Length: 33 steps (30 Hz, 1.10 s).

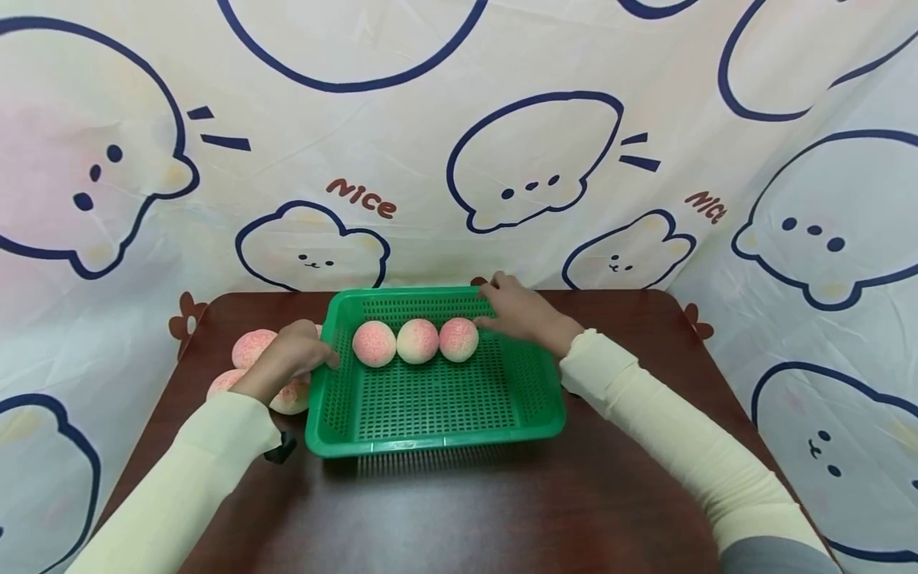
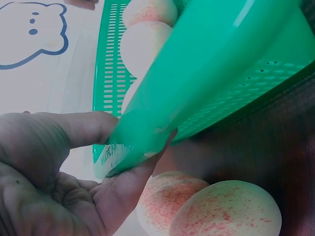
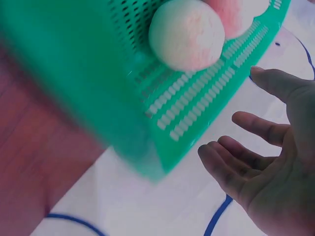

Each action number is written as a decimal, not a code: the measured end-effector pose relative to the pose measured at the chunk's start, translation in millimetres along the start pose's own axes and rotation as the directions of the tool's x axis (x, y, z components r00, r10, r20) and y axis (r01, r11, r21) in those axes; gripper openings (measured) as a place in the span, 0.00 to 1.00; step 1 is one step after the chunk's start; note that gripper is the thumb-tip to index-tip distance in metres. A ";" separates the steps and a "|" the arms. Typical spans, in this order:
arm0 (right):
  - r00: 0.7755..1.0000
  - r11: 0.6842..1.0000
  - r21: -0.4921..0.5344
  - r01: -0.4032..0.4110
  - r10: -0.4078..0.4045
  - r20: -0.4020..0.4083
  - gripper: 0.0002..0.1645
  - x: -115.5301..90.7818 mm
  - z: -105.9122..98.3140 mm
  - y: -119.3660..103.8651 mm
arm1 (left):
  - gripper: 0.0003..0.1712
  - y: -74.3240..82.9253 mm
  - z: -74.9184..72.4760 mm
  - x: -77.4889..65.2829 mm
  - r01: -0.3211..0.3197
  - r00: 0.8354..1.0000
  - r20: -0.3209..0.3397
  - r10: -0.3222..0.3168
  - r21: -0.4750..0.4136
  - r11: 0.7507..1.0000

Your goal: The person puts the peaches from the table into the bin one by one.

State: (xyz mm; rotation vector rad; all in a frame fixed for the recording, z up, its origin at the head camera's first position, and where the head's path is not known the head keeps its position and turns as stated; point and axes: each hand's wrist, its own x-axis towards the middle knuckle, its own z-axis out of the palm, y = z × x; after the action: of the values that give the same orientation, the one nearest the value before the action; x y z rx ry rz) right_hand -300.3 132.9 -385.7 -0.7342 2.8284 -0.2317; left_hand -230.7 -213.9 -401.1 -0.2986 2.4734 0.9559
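Head view: your left hand (image 1: 296, 356) pinches the left rim of the green basket (image 1: 437, 434) on the desk (image 1: 631, 494). Three peaches (image 1: 417, 341) sit in a row inside, toward the far wall. Your right hand (image 1: 522, 312) is by the far right corner w/ fingers relaxed, next to the rightmost peach; can't tell if it touches. More loose peaches (image 1: 253, 347) lie on the desk just left of the basket, partly under your left arm.

Left wrist view: thumb (image 2: 83, 129) and fingers clamp the basket rim (image 2: 147, 142); two loose peaches (image 2: 226, 211) lie right below. Risk: a one-sided pinch could tip the basket, and the row would roll.

Right wrist view: right hand (image 3: 275, 162) is spread apart, holding nothing, clear of the basket corner (image 3: 152, 167). Basket looks blurred and tilted here, so a peach (image 3: 187, 34) could roll out w/o support on that side.
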 end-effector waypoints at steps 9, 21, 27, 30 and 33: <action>0.997 0.997 0.035 -0.063 0.065 -0.042 0.36 -38.6 -22.2 49.8 | 0.11 1.7 0.1 2.6 0.001 1.000 0.000 -0.001 0.001 1.000; 0.966 0.973 0.083 -0.218 0.202 0.163 0.56 -84.1 -3.1 102.8 | 0.11 1.7 0.7 2.3 0.016 1.000 -0.004 -0.016 -0.006 1.000; 0.939 0.968 0.079 -0.238 0.209 0.272 0.64 -92.5 16.1 116.8 | 0.12 2.3 1.1 1.5 0.014 1.000 -0.005 -0.014 -0.009 1.000; 0.927 0.965 0.087 -0.248 0.210 0.312 0.62 -95.6 25.9 120.4 | 0.14 2.4 1.0 1.2 0.020 1.000 -0.002 -0.020 -0.001 1.000; 0.920 0.962 0.080 -0.260 0.222 0.324 0.58 -98.8 33.7 123.2 | 0.14 2.9 1.3 1.2 0.028 1.000 0.000 -0.028 0.007 1.000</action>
State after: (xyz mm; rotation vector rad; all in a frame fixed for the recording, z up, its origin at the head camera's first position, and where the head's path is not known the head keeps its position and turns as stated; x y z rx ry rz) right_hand -264.6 284.8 -427.2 -0.3523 2.5418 -0.2223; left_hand -232.4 -211.0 -400.9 -0.3296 2.4655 0.9359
